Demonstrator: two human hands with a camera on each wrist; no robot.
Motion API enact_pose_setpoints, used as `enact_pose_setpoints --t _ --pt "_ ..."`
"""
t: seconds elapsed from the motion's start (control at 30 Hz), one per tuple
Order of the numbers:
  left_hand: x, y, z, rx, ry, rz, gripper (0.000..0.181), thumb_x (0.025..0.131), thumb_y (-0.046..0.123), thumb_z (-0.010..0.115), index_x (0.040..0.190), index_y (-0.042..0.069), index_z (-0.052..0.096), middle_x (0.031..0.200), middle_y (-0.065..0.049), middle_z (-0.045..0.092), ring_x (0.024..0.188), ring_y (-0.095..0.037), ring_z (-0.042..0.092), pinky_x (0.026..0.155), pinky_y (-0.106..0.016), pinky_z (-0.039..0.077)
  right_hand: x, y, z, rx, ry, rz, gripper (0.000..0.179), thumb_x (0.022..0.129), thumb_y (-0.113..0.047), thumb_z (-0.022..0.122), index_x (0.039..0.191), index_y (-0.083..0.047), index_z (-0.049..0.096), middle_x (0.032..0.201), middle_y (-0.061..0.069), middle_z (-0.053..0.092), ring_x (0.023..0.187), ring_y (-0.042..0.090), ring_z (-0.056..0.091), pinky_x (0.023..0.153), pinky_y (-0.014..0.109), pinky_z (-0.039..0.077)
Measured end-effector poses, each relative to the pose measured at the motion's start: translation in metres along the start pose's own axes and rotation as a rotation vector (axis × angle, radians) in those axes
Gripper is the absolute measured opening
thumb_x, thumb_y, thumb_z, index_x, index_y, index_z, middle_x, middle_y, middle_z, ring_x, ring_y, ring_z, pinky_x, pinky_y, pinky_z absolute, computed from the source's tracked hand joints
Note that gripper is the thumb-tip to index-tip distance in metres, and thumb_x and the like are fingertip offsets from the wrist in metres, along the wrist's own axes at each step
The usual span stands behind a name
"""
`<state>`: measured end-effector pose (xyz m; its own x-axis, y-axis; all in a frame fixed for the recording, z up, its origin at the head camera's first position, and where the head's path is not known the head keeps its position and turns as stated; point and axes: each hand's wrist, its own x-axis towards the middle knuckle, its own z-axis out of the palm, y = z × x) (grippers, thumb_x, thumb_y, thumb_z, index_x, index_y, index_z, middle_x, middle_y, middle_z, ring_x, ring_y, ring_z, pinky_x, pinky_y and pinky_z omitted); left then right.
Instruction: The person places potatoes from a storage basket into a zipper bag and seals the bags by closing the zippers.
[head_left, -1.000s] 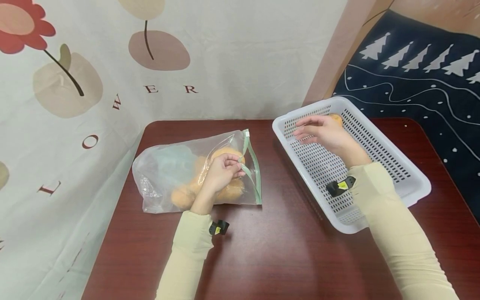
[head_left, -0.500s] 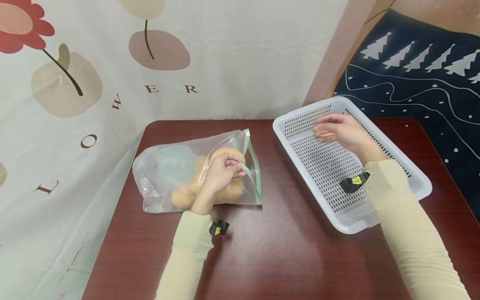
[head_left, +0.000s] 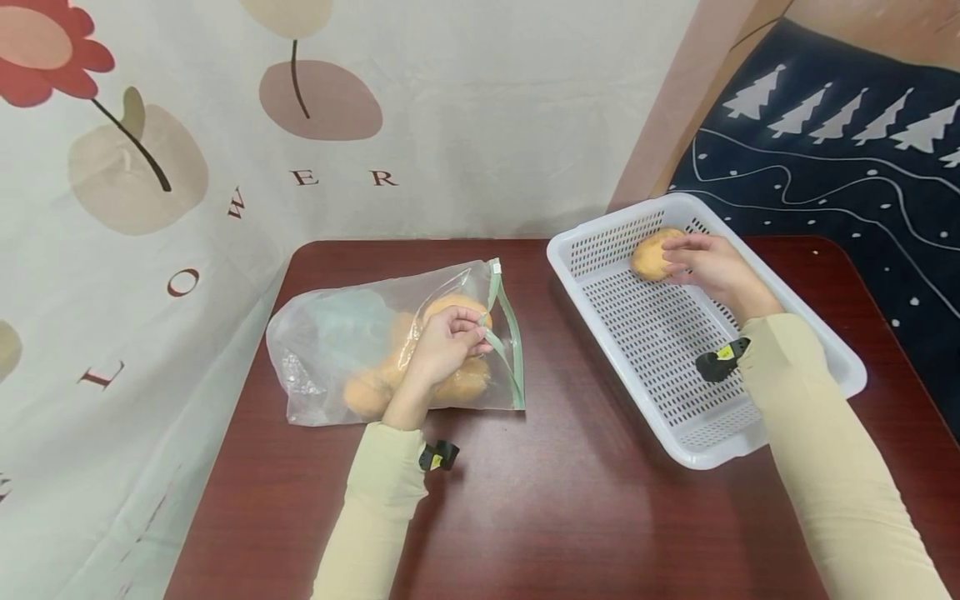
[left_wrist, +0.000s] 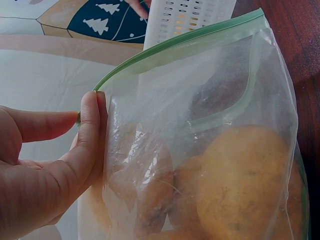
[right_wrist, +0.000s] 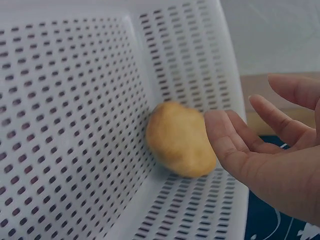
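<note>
A clear zip bag (head_left: 360, 292) with a green zip edge lies on its side, its mouth toward the basket. Several potatoes (left_wrist: 245, 180) show through its plastic. My left hand (head_left: 442, 346) pinches the bag's green edge between thumb and fingers, holding the mouth partly spread. On the right, a single potato (head_left: 654, 254) rests in the far end of a white perforated basket (head_left: 637, 333). My right hand (head_left: 712, 271) hovers over the basket beside this potato, fingers loosely extended and nothing in the grasp. In the right wrist view a fingertip overlaps the potato's edge (right_wrist: 182, 140).
Both the bag and the basket stand on a dark red wooden table (head_left: 525, 517). A pale printed cloth (head_left: 480, 108) hangs behind, and a navy cloth with white trees (head_left: 840, 167) lies beyond the right side. The basket's raised rim (head_left: 600, 354) faces the bag.
My right hand has moved right across the basket, uncovering the potato that it hid half a second ago. My left hand and the bag have stayed in place.
</note>
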<state>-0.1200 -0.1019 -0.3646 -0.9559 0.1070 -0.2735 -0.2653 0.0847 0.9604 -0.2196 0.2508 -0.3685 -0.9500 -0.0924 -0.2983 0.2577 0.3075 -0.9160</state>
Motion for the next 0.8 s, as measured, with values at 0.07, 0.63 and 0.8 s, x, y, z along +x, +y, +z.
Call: enact_pose_setpoints --t 0.07,0.63,0.8 --pt "0.0 0.0 0.0 -0.001 -0.001 0.001 0.019 0.088 -0.01 0.049 0.106 -0.015 0.047 0.085 -0.015 0.053 0.062 -0.01 0.058 0.071 -0.026 0.059 0.002 0.004 -0.002 -0.022 0.012 0.021 0.04 0.095 -0.015 0.048 0.126 0.007 0.038 0.11 0.005 0.042 0.088 0.01 0.055 0.084 0.026 0.054" --pt "-0.001 0.001 0.0 0.002 -0.007 0.005 0.018 0.089 -0.01 0.049 0.106 -0.015 0.046 0.084 -0.014 0.053 0.061 -0.01 0.059 0.077 -0.036 0.058 0.01 0.023 -0.017 -0.026 0.062 0.074 0.042 0.094 -0.017 0.05 0.128 0.005 0.037 0.108 0.003 0.043 0.096 0.016 0.048 0.091 0.033 0.051" --pt "0.0 0.0 0.0 0.002 -0.007 0.011 0.018 0.088 -0.01 0.048 0.105 -0.015 0.046 0.083 -0.014 0.053 0.061 -0.009 0.058 0.074 -0.033 0.058 0.013 0.022 -0.019 -0.037 0.077 0.061 0.043 0.094 -0.017 0.049 0.128 0.006 0.037 0.111 0.003 0.042 0.096 0.013 0.047 0.083 0.024 0.053"
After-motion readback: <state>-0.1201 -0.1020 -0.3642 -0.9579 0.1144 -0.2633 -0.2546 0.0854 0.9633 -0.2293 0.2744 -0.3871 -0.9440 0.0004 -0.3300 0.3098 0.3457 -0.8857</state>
